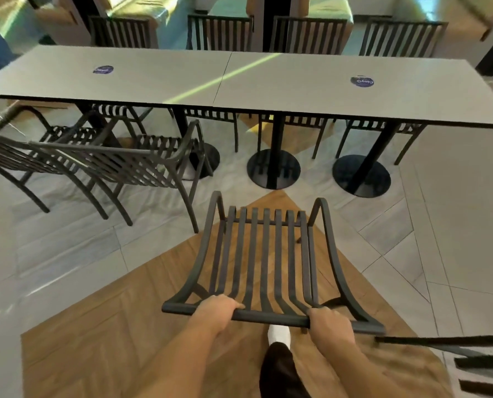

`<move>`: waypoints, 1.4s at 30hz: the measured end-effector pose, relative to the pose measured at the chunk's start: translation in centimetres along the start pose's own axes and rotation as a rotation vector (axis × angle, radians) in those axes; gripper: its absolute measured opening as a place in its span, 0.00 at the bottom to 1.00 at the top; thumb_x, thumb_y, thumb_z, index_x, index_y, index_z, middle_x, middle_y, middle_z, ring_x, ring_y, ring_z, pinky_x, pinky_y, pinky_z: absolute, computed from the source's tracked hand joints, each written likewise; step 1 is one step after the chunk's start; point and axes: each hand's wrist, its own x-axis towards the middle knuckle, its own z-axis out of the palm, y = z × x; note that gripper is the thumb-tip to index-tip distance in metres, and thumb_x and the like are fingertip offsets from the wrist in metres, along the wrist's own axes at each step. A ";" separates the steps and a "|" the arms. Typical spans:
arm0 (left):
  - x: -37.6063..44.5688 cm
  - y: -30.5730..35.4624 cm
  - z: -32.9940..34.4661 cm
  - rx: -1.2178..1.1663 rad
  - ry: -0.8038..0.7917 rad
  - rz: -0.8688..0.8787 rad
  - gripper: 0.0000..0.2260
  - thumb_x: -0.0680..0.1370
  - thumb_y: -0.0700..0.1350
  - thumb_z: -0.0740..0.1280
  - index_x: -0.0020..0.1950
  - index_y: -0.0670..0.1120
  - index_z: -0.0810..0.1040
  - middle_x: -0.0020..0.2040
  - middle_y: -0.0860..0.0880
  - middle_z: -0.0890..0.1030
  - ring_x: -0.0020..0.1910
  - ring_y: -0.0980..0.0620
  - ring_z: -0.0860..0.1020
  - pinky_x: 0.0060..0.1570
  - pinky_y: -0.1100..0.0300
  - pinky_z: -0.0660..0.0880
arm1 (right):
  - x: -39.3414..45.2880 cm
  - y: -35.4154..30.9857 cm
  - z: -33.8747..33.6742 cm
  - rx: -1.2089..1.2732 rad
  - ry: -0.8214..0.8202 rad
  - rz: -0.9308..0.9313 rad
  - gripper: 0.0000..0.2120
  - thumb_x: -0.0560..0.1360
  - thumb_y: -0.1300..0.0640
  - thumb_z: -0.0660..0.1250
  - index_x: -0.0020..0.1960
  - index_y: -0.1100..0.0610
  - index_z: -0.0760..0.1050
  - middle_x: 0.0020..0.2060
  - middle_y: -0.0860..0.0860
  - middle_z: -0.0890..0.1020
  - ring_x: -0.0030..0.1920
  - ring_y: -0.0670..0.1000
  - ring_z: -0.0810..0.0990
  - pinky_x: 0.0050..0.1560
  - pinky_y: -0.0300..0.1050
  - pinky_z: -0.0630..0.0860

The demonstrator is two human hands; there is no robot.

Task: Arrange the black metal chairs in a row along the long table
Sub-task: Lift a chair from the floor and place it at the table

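Observation:
A black metal slatted chair (264, 254) stands in front of me, its seat facing the long grey table (239, 81). My left hand (218, 310) grips the chair's top back rail on the left. My right hand (330, 321) grips the same rail on the right. Two more black chairs (119, 165) stand side by side at the left, partly tucked under the table's near edge. Several black chairs (219, 31) line the table's far side.
Round black pedestal bases (273, 168) stand under the table ahead of the held chair. Part of another black chair (469, 357) juts in at the lower right. My foot in a white sock and dark shoe (279, 357) is below the chair back.

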 end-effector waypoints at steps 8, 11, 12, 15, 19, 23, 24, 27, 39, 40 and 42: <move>7.6 0.8 -7.5 -0.041 0.120 -0.040 0.31 0.82 0.33 0.61 0.79 0.60 0.66 0.75 0.44 0.73 0.72 0.41 0.72 0.71 0.44 0.71 | 10.3 2.2 -6.6 0.024 -0.037 -0.025 0.07 0.82 0.49 0.66 0.58 0.47 0.80 0.49 0.45 0.83 0.51 0.47 0.83 0.57 0.47 0.80; 9.8 1.2 -10.6 -0.051 0.144 -0.025 0.29 0.82 0.35 0.60 0.78 0.62 0.68 0.72 0.46 0.75 0.70 0.42 0.74 0.69 0.45 0.73 | 13.4 3.1 -8.8 -0.001 -0.006 -0.009 0.08 0.83 0.51 0.64 0.58 0.48 0.80 0.50 0.47 0.84 0.52 0.49 0.83 0.55 0.46 0.80; 10.5 1.3 -11.5 -0.059 0.147 -0.020 0.30 0.82 0.34 0.61 0.78 0.62 0.68 0.71 0.46 0.76 0.69 0.43 0.75 0.68 0.45 0.73 | 14.3 3.4 -9.5 -0.017 -0.002 -0.011 0.08 0.83 0.52 0.64 0.58 0.49 0.80 0.50 0.48 0.84 0.52 0.49 0.83 0.54 0.46 0.80; 12.6 1.3 -14.2 -0.057 0.154 -0.005 0.30 0.81 0.34 0.62 0.78 0.61 0.68 0.70 0.47 0.77 0.68 0.44 0.76 0.68 0.45 0.74 | 17.1 4.0 -11.7 -0.020 0.010 -0.013 0.08 0.83 0.52 0.64 0.58 0.49 0.80 0.49 0.48 0.84 0.50 0.49 0.83 0.54 0.46 0.80; 15.7 0.8 -17.5 -0.042 0.156 0.001 0.29 0.82 0.36 0.64 0.78 0.61 0.68 0.70 0.48 0.77 0.68 0.45 0.75 0.68 0.46 0.73 | 20.8 4.1 -13.8 -0.014 -0.005 -0.013 0.08 0.83 0.52 0.64 0.59 0.49 0.80 0.50 0.48 0.83 0.51 0.49 0.83 0.55 0.46 0.80; 18.5 0.0 -20.6 0.016 0.163 0.001 0.32 0.80 0.33 0.64 0.79 0.62 0.66 0.69 0.48 0.77 0.68 0.44 0.76 0.67 0.46 0.74 | 24.4 3.5 -15.7 -0.014 -0.015 0.005 0.09 0.83 0.52 0.65 0.60 0.49 0.80 0.51 0.49 0.83 0.53 0.50 0.83 0.57 0.49 0.81; 19.3 -0.4 -21.4 0.025 0.169 0.006 0.33 0.80 0.33 0.63 0.79 0.62 0.66 0.69 0.47 0.77 0.67 0.44 0.76 0.67 0.46 0.74 | 25.3 3.2 -16.2 -0.014 -0.015 0.011 0.09 0.83 0.52 0.65 0.60 0.49 0.80 0.51 0.49 0.83 0.53 0.51 0.83 0.57 0.49 0.81; 21.4 -1.6 -24.0 0.047 0.173 0.013 0.33 0.80 0.33 0.63 0.79 0.63 0.66 0.68 0.48 0.78 0.67 0.44 0.76 0.67 0.46 0.74 | 27.9 2.4 -17.5 -0.011 -0.020 0.037 0.08 0.82 0.52 0.65 0.59 0.50 0.80 0.51 0.48 0.84 0.52 0.50 0.84 0.56 0.48 0.81; 27.3 -5.9 -31.1 0.093 0.069 0.042 0.35 0.79 0.34 0.65 0.78 0.65 0.65 0.69 0.48 0.77 0.66 0.45 0.77 0.67 0.46 0.75 | 35.4 -0.7 -20.4 0.016 0.014 0.107 0.08 0.82 0.54 0.65 0.59 0.50 0.80 0.53 0.49 0.84 0.56 0.52 0.83 0.60 0.50 0.77; 27.6 -6.1 -31.5 0.074 0.052 0.046 0.34 0.79 0.34 0.66 0.78 0.64 0.66 0.68 0.49 0.77 0.66 0.46 0.77 0.67 0.45 0.75 | 35.7 -0.6 -20.6 0.023 0.008 0.106 0.08 0.82 0.54 0.65 0.59 0.49 0.79 0.53 0.49 0.84 0.56 0.52 0.82 0.61 0.50 0.77; 28.4 -6.2 -32.4 0.037 -0.005 0.063 0.31 0.79 0.37 0.67 0.78 0.61 0.68 0.68 0.50 0.77 0.66 0.47 0.76 0.68 0.45 0.74 | 36.2 -0.4 -21.1 0.054 -0.025 0.106 0.08 0.81 0.53 0.67 0.59 0.49 0.80 0.53 0.48 0.84 0.56 0.51 0.82 0.61 0.49 0.78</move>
